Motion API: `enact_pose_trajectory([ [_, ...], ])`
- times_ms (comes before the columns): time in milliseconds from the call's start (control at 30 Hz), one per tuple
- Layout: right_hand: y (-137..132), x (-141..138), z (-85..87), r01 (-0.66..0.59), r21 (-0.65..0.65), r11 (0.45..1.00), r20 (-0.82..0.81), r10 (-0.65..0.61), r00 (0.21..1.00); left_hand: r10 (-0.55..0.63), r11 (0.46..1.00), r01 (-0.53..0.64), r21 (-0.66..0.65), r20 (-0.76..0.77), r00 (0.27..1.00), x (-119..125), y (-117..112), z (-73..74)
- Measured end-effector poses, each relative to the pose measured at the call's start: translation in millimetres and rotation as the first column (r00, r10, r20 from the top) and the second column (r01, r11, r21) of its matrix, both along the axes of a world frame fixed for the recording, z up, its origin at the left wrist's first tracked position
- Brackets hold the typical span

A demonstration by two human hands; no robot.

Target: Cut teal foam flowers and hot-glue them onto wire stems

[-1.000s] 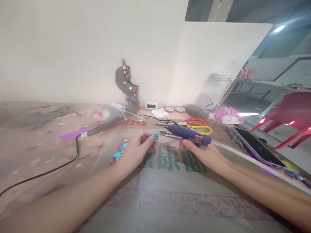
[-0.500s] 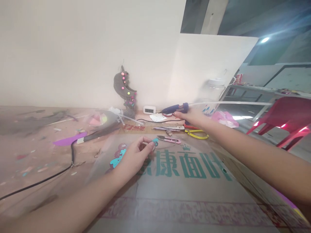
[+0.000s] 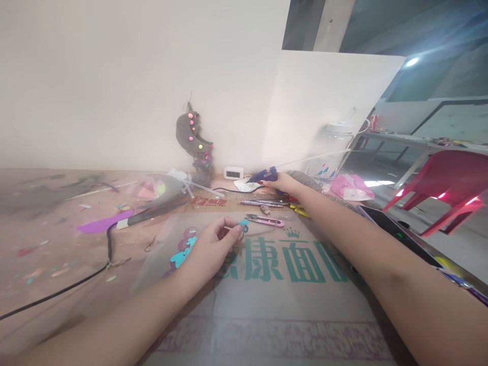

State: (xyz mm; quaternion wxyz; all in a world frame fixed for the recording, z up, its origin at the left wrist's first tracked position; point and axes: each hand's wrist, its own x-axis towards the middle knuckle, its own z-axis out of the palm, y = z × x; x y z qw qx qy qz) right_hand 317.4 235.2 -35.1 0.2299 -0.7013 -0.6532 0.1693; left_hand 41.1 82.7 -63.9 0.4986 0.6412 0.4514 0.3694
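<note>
My left hand [image 3: 213,244] rests low over a printed cardboard sheet [image 3: 274,295] and pinches a small teal piece [image 3: 244,225] between thumb and fingertips. My right hand [image 3: 284,182] is stretched far forward near the back wall, closed round a blue glue gun [image 3: 263,176] whose nozzle points left over a white paper scrap [image 3: 244,185]. A clear glue stick [image 3: 316,156] juts out behind the gun to the right. Pink thread snips [image 3: 267,220] lie just beyond my left hand. A teal cut-out shape [image 3: 183,252] lies by my left wrist.
A grey crescent ornament with coloured dots [image 3: 192,134] leans on the wall beside a small white clock [image 3: 233,173]. A black cable [image 3: 76,284] crosses the left of the table. A phone [image 3: 396,234], a pink bag [image 3: 351,187], a plastic jar [image 3: 335,147] and a red chair [image 3: 450,183] are to the right.
My right hand carried the glue gun from beside my left hand away to the back of the table and lowered it there. My left hand kept its pinch on the teal piece.
</note>
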Motion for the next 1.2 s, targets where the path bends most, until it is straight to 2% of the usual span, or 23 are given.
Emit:
enact_pose_trajectory([
  [300, -6.3, -1.1, -9.3, -0.049, 0.043, 0.998, 0.058, 0.047, 0.997, 0.008, 1.0, -0.008, 0.009, 0.027, 1.0, 1.7, -0.8, 2.4],
  [600, -14.2, -1.2, -2.9, -0.033, 0.093, 0.995, 0.063, 0.027, 0.998, 0.012, 1.0, -0.012, 0.001, 0.024, 1.0, 0.9, 0.4, 1.0],
  [700, -31.4, -1.3, -1.9, -0.029, 0.13, 0.991, 0.051, 0.023, 0.998, 0.044, 0.999, -0.045, 0.025, 0.034, 0.998, 0.5, -0.2, 2.1],
  [833, -72.5, -6.4, -1.3, -0.033, 0.235, 0.971, 0.027, 0.028, 0.999, 0.075, 0.994, -0.079, 0.081, 0.059, 0.995, -0.3, -0.2, 1.8],
  [900, -98.2, -15.4, 0.3, -0.038, 0.324, 0.945, 0.009, 0.037, 0.999, 0.078, 0.992, -0.085, 0.093, 0.071, 0.994, -0.2, 0.2, 1.5],
  [967, -124.3, -30.7, 2.3, -0.087, 0.423, 0.902, -0.061, 0.124, 0.99, 0.087, 0.992, -0.093, 0.087, 0.067, 0.994, 0.5, -0.4, 2.3],
  [1000, -136.8, -40.2, 2.8, -0.114, 0.419, 0.901, -0.152, 0.194, 0.969, 0.093, 0.992, -0.098, 0.084, 0.062, 0.994, 1.0, -1.1, 3.4],
  [1067, -158.8, -60.8, 1.8, -0.228, 0.238, 0.944, -0.418, 0.312, 0.853, 0.109, 0.989, -0.114, 0.094, 0.058, 0.992, 2.1, -3.4, 6.6],
  [1133, -175.7, -79.3, -1.8, -0.35, 0.046, 0.936, -0.651, 0.293, 0.7, 0.123, 0.983, -0.13, 0.126, 0.064, 0.99, 2.9, -5.9, 9.8],
  [1200, -187.1, -91.5, -6.9, -0.452, -0.055, 0.89, -0.764, 0.254, 0.593, 0.136, 0.979, -0.144, 0.142, 0.066, 0.989, 2.9, -7.5, 11.6],
])
